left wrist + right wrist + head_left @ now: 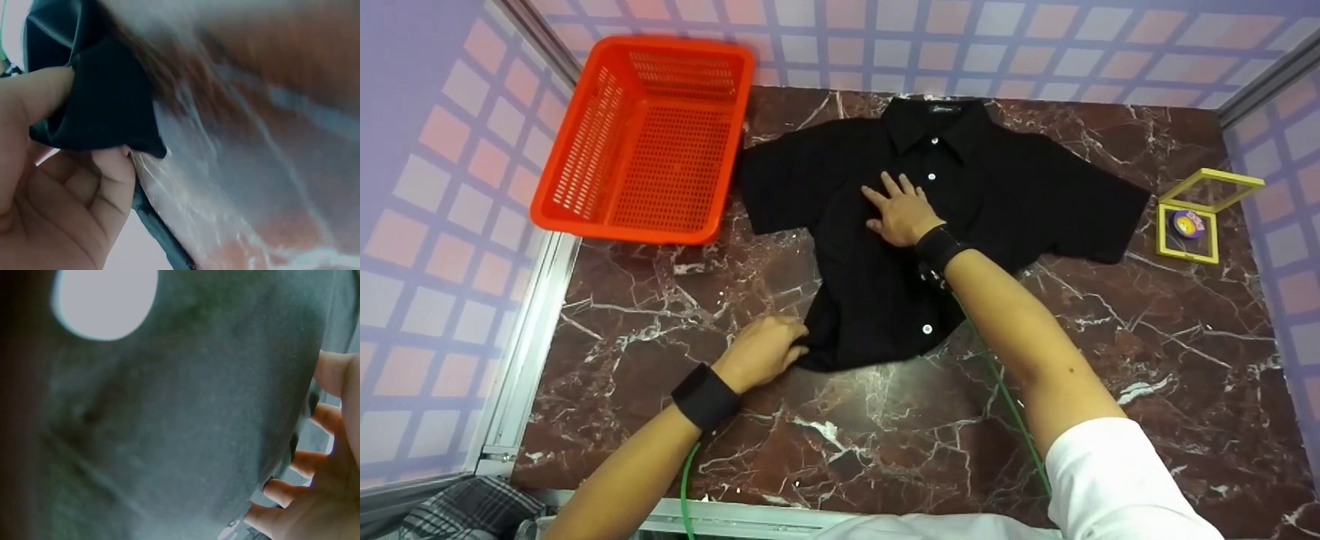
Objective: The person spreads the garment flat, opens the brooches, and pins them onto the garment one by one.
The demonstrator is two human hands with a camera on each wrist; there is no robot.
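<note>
A black short-sleeved shirt [870,300] with white buttons lies spread on the marble-patterned table, its collar toward the back wall. My left hand [761,351] pinches the shirt's lower left corner. In the left wrist view, the thumb and fingers of that hand [67,197] hold a fold of the black cloth [112,101]. My right hand [904,214] rests on the shirt's chest with its fingers spread. The right wrist view shows the fingertips [281,492] touching the dark cloth [185,410].
A red plastic basket [735,150] stands at the back left, beside a sleeve. At the right is an open yellow frame box [1215,240] with a small purple round item [1188,223] inside. Plaid cloth [472,510] lies at the lower left. Green cables trail from both wrists.
</note>
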